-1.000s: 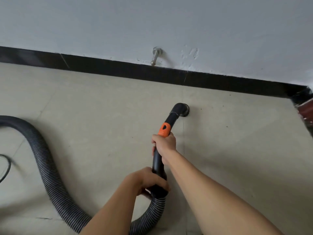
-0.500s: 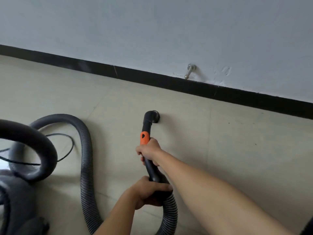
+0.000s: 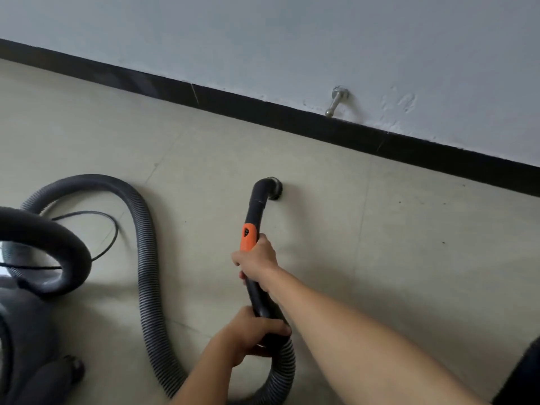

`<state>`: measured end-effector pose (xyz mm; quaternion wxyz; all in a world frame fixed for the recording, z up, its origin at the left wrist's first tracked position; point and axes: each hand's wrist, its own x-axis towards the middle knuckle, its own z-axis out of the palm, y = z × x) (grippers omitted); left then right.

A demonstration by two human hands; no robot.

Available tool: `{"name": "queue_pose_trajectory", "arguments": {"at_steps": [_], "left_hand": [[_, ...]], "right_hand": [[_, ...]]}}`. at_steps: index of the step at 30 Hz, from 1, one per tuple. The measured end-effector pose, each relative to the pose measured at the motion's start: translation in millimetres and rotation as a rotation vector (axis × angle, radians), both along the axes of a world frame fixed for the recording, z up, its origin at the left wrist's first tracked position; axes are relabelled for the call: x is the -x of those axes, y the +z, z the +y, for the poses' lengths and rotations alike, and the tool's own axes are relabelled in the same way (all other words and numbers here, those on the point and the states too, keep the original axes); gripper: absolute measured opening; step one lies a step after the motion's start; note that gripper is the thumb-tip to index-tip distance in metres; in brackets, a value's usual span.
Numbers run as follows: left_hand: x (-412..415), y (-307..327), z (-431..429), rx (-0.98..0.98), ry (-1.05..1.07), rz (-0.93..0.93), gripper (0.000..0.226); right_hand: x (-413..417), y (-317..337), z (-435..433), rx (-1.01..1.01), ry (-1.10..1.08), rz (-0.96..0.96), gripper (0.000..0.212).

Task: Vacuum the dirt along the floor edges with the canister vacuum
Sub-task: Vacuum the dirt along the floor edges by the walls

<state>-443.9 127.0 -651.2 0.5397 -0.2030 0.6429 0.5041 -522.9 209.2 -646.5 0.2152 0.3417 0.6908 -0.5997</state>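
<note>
Fingers [image 3: 238, 260] of the right hand [image 3: 258, 258] wrap tightly round the black wand [image 3: 257, 206], just below its orange slider [image 3: 248, 238], with the arm reaching in from the lower right. Nearer the body, the left hand [image 3: 245, 334] grips the thick lower end of the same wand, its fingers curled over the top where the ribbed hose [image 3: 147, 273] joins. The wand bends at its far end into a round nozzle [image 3: 274, 188], which sits mouth down on the beige tiled floor [image 3: 409, 273], near the black baseboard [image 3: 321, 127] but apart from it. From the left hand the hose loops down and out of the bottom edge, rises again on the left, arches over and runs behind the canister [image 3: 26, 331] in the lower left corner. That canister is a dark grey body with a thick loop handle [image 3: 67, 247] on top and a small wheel [image 3: 73, 372] below; its shell is closed to the camera, so what it holds cannot be told. A thin black cord [image 3: 112, 226] curves on the floor beside it, inside the arch of the hose. A few dark specks [image 3: 443, 242] lie on the tiles to the right of the nozzle, between it and the baseboard. Above the baseboard, a metal doorstop [image 3: 336, 103] sticks out from the pale wall [image 3: 263, 39].
</note>
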Motion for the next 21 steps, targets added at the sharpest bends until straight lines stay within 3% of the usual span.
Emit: {"name": "queue_pose_trajectory", "arguments": {"at_steps": [7,11,16,21], "left_hand": [[-68.1,1.4,-42.3,0.027,0.001,-0.148,0.058],[-75.6,4.8,-20.4,0.084,-0.132,-0.136,0.061],[-59.3,11.3,35.3,0.157,-0.233,-0.099,0.073],[-26.7,13.8,114.2,0.190,-0.313,0.038,0.043]], "right_hand": [[-80.7,-18.9,-55.4,-0.062,0.132,-0.040,0.023],[-98.9,-21.6,-21.6,-0.055,-0.074,-0.056,0.034],[-87.4,-10.0,50.9,0.050,-0.344,-0.006,0.028],[-57.0,-5.4,138.1,0.115,-0.487,0.018,0.029]]}}
